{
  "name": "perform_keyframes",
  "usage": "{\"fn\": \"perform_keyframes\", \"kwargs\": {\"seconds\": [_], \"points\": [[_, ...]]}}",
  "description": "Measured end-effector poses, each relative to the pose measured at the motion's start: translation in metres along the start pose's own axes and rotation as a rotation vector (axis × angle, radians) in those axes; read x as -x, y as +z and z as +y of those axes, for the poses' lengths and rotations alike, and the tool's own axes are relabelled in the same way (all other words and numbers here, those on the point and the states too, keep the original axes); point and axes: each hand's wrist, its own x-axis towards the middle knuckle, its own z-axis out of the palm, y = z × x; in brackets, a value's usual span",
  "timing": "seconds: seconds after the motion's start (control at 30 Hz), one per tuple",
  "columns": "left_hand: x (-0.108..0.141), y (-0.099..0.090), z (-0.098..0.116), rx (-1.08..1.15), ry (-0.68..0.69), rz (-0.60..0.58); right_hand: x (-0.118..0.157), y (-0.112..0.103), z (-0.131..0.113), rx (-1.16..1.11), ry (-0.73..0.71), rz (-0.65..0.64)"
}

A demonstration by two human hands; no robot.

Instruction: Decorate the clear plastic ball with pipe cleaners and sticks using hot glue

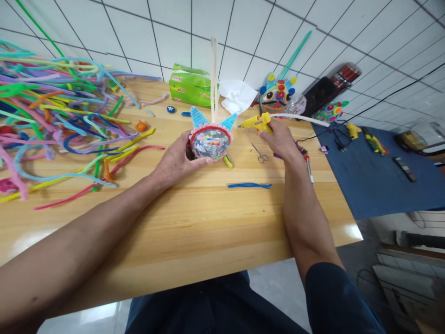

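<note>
My left hand (179, 160) is closed around the side of a round craft piece (211, 144). That piece has a silvery, multicoloured face, a red and pink fuzzy rim, two blue ear shapes and pale strips rising from its top. In my right hand (283, 139) is a yellow hot glue gun (256, 121), its nozzle pointing left towards the piece, with a gap between them. A white glue stick (306, 118) juts from the back of the gun. Small scissors (260, 154) lie below the gun, and a folded blue pipe cleaner (249, 185) rests nearer to me.
Many coloured pipe cleaners (69, 120) are heaped on the left. At the back stand a green tissue pack (189, 88) and a decorated craft face (277, 97). A black cord (378, 99) runs across the right. A blue mat (368, 181) holds several tools.
</note>
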Motion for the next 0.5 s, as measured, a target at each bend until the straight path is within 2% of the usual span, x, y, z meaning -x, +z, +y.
{"fn": "perform_keyframes", "kwargs": {"seconds": [0.4,0.5], "points": [[0.0001,-0.0003,0.0005,-0.021,0.009,0.006,-0.0012,0.0023,0.0025,-0.004,0.053,0.027],[0.0002,-0.0004,0.0017,-0.026,0.007,-0.001,-0.0016,0.0041,0.0030,0.020,0.078,0.001]]}}
